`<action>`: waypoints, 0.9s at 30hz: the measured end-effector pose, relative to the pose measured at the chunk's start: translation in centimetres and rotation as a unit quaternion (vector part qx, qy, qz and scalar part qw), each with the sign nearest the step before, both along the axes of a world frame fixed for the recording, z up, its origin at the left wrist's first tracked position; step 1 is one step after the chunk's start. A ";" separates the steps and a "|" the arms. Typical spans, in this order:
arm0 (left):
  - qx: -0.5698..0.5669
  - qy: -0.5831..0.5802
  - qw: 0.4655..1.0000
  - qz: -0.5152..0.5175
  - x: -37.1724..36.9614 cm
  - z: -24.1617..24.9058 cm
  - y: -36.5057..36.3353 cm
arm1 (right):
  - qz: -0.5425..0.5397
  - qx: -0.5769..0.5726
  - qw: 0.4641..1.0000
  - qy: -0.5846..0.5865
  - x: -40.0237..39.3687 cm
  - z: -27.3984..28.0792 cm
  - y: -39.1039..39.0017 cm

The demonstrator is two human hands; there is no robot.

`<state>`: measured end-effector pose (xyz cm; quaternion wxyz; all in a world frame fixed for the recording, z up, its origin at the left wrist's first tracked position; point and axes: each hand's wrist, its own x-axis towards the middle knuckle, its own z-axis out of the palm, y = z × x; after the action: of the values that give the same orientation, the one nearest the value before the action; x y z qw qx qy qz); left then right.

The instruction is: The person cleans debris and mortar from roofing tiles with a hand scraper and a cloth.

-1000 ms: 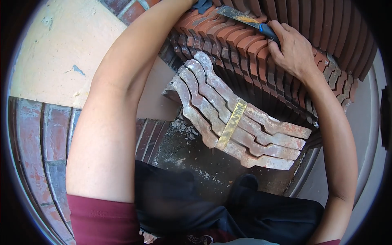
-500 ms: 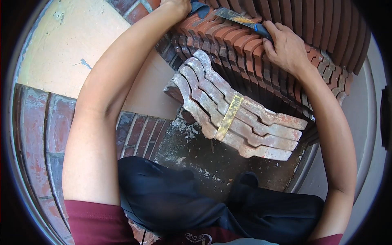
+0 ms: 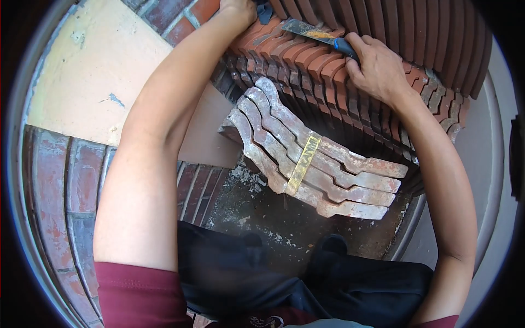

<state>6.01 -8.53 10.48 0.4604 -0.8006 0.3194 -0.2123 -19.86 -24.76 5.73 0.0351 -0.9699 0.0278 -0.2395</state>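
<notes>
My right hand point(image 3: 378, 70) is closed round the blue-and-black handle of a putty knife point(image 3: 309, 30). Its flat metal blade, smeared with something yellowish, points left across the top of a row of terracotta roof tiles point(image 3: 328, 63). My left hand point(image 3: 239, 11) is at the top edge, over the left end of the row. A dark grey cloth-like piece point(image 3: 265, 12) lies against it; the fingers are hidden or cut off. Below the row sits a bundle of whitish, weathered tiles point(image 3: 333, 172) under a yellow lettered strap point(image 3: 302, 167).
More tiles point(image 3: 404, 27) stand on edge at the upper right. A brick surface point(image 3: 52, 180) and a cream panel point(image 3: 109, 76) are on the left. Debris specks the dark floor point(image 3: 262, 218) near my legs point(image 3: 284, 284). A pale curved wall point(image 3: 492, 147) borders the right.
The putty knife and my right hand have shifted slightly left and down along the tile row. My left elbow has moved right, and the whole view has shifted a little.
</notes>
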 end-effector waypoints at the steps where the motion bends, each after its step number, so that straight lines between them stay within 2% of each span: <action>1: 0.002 0.006 1.000 0.004 -0.4 0.0 0.2 | 0.000 0.002 1.000 0.001 -0.1 0.0 0.0; 12: -0.028 -0.004 0.999 -0.037 1.9 -0.2 -2.3 | 0.012 0.011 1.000 -0.001 0.0 0.5 -0.1; 14: 0.011 0.049 0.998 -0.040 2.3 -0.1 -2.1 | 0.010 0.010 1.000 -0.005 -0.3 -0.1 -0.2; 15: 0.011 0.012 0.998 -0.063 2.7 -0.6 -1.7 | 0.013 0.006 1.000 -0.008 -0.2 -0.3 -0.2; 21: -0.013 0.055 0.994 -0.090 2.7 -1.0 -0.6 | 0.007 0.012 1.000 -0.002 -0.2 0.0 -0.3; 24: -0.037 0.046 0.987 -0.152 3.5 -1.3 0.5 | 0.006 0.016 1.000 0.004 -0.3 0.0 -0.2; 27: 0.030 0.039 0.996 -0.076 2.2 -0.3 -0.3 | 0.008 0.013 1.000 0.005 -0.1 0.3 -0.2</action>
<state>8.19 -8.86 10.14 0.4535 -0.7676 0.4035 -0.2058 -19.96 -24.98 5.98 0.0490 -0.9708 0.0236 -0.2335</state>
